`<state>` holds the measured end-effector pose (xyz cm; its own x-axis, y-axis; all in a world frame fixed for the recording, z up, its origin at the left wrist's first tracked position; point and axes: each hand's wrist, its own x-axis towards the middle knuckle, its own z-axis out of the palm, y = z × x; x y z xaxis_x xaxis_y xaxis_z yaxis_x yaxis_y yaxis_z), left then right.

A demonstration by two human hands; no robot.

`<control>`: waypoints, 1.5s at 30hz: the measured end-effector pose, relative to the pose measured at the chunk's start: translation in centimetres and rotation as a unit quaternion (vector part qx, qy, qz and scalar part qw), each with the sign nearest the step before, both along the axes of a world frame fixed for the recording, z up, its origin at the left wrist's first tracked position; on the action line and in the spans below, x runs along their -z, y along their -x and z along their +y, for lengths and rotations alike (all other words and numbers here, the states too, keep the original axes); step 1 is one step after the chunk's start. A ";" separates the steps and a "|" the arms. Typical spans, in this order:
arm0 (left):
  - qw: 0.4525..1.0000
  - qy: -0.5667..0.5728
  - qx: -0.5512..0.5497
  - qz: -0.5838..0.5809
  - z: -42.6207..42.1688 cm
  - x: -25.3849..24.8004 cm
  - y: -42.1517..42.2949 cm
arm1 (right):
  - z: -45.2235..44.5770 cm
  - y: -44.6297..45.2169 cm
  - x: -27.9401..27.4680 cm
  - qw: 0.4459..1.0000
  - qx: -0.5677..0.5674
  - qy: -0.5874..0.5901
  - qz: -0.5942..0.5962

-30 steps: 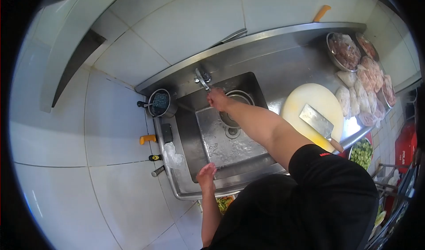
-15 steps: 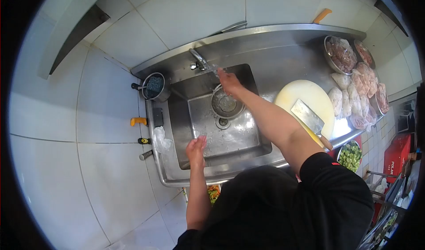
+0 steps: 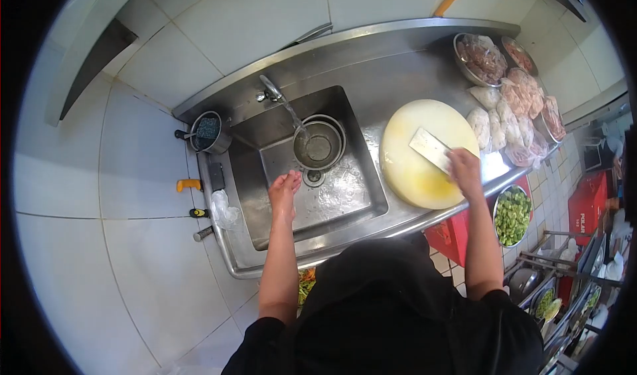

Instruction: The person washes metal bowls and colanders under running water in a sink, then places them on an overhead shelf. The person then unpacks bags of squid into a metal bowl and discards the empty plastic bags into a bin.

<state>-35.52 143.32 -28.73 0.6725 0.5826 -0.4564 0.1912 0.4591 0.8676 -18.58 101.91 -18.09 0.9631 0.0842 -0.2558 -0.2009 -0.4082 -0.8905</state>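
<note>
My right hand (image 3: 463, 169) is closed round the handle of a cleaver (image 3: 430, 150). The broad blade lies over a thick round chopping board (image 3: 424, 119), which has a yellow stain. Above the near part of the sink (image 3: 312, 214), my left hand (image 3: 285, 190) holds nothing, its fingers loosely apart. From the tap (image 3: 271, 88) water runs into a metal bowl (image 3: 317, 148) in the sink. A second metal rim shows just behind that bowl.
Bagged meat (image 3: 521, 96) and a bowl of meat (image 3: 481, 60) crowd the counter's far right. Chopped green vegetables (image 3: 513, 217) fill a bowl below the front edge. A metal pot (image 3: 211, 133) stands left of the sink, near a crumpled plastic bag (image 3: 224, 210).
My right hand has moved from the tap to the cleaver and taken its handle. Water now streams visibly into the bowl. My left hand stays over the sink; the view has shifted.
</note>
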 end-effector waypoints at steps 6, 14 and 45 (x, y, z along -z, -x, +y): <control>0.989 -0.022 0.138 -0.048 4.3 1.2 -8.6 | -14.4 11.9 3.7 0.967 0.247 0.071 0.004; 0.980 0.135 0.087 -0.116 16.4 8.0 -22.8 | -21.6 40.9 13.0 0.829 0.548 0.020 0.107; 0.842 -0.488 0.074 -0.219 -34.3 -12.9 -6.2 | -32.4 79.2 22.5 0.541 0.750 -0.242 0.294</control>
<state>-29.36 109.03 -15.87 0.7500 0.4318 0.5011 -0.2521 -0.5137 0.8201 -97.73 69.52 -40.55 -0.1945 -0.4855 -0.8523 -0.2906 0.8584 -0.4227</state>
